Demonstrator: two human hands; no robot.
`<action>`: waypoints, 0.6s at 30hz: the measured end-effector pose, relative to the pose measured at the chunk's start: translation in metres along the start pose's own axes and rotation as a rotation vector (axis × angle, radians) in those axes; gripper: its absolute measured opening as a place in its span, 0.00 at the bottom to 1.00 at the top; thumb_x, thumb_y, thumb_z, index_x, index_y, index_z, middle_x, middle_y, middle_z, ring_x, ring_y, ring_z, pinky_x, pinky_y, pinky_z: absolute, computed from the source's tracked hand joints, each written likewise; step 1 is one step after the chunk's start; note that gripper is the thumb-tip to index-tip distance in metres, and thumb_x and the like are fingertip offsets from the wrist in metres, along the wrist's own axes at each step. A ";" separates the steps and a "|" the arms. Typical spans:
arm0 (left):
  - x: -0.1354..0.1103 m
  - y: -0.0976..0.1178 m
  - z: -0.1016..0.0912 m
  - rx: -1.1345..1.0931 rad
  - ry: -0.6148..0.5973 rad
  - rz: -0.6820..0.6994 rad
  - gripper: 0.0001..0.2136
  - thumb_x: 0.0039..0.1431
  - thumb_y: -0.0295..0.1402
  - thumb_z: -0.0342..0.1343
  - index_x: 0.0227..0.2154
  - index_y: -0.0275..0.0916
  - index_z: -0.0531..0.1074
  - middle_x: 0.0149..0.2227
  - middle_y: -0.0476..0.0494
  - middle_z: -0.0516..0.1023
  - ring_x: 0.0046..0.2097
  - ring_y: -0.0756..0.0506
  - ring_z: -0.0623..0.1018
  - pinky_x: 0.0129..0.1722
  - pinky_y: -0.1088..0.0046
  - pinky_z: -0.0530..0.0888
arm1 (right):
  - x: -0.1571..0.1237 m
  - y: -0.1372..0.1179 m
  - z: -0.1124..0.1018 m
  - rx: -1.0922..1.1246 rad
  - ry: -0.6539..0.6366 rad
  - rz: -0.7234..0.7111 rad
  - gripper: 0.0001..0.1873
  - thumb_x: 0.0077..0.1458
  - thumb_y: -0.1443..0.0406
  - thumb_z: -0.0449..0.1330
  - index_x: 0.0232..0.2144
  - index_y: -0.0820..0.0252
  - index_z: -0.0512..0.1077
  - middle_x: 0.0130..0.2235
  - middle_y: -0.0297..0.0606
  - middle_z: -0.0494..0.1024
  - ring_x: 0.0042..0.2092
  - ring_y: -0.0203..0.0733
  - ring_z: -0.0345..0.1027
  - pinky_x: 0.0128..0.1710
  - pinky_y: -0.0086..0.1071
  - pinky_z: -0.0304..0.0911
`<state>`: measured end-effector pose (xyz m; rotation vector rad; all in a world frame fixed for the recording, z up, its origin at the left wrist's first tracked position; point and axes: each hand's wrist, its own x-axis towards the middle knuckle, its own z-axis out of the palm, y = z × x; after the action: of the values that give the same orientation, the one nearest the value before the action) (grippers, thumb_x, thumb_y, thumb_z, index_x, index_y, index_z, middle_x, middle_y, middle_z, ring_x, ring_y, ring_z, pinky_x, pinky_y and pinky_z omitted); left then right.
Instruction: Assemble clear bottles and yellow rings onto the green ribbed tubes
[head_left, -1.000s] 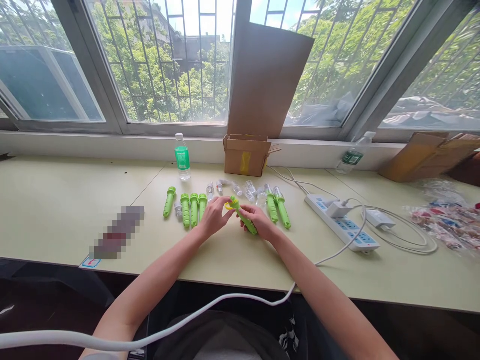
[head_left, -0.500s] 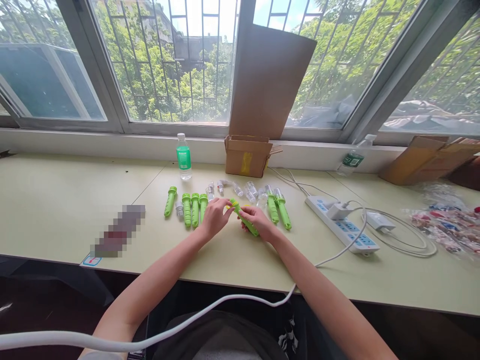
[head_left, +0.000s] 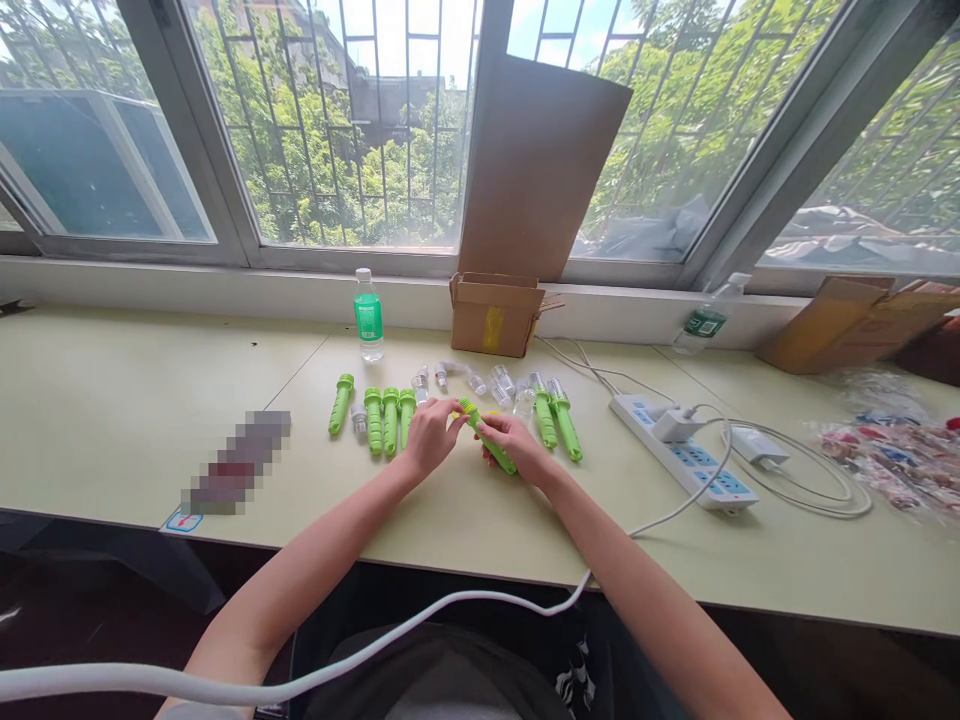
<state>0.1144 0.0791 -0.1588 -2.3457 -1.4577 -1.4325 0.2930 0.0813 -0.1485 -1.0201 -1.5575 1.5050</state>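
Observation:
My right hand [head_left: 516,445] is closed around a green plastic handle [head_left: 495,450] with a ribbed end, tilted up to the left. At that ribbed end, the fingers of my left hand [head_left: 436,432] pinch the rim. A bit of yellow shows beside the fingertips; what it is I cannot make out. To the left stand several similar green handles [head_left: 374,425] lying on the table, one of them [head_left: 341,404] set apart. Right of my hands lie two more green handles [head_left: 565,420] with clear tops. Small clear plastic parts [head_left: 502,383] are scattered just beyond my hands.
A water bottle [head_left: 368,318] and a small cardboard box [head_left: 491,315] stand at the back. On the right are a power strip [head_left: 686,452] with cables, another bottle [head_left: 709,315] and bagged items [head_left: 892,450]. A white cable [head_left: 420,610] crosses before me. A blurred patch [head_left: 240,463] lies left.
Almost nothing differs. My left fingers have shifted very slightly at the handle's ribbed end, and the camera view has moved a little.

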 end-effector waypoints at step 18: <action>0.001 -0.004 -0.002 -0.073 -0.021 0.053 0.02 0.58 0.32 0.54 0.32 0.40 0.69 0.36 0.44 0.76 0.43 0.44 0.75 0.43 0.63 0.72 | 0.001 0.001 0.001 -0.041 0.026 0.004 0.19 0.44 0.51 0.63 0.30 0.60 0.72 0.30 0.36 0.72 0.23 0.34 0.66 0.19 0.28 0.64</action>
<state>0.1103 0.0816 -0.1585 -2.4298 -1.3601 -1.4769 0.2913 0.0818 -0.1497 -1.0628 -1.5745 1.4626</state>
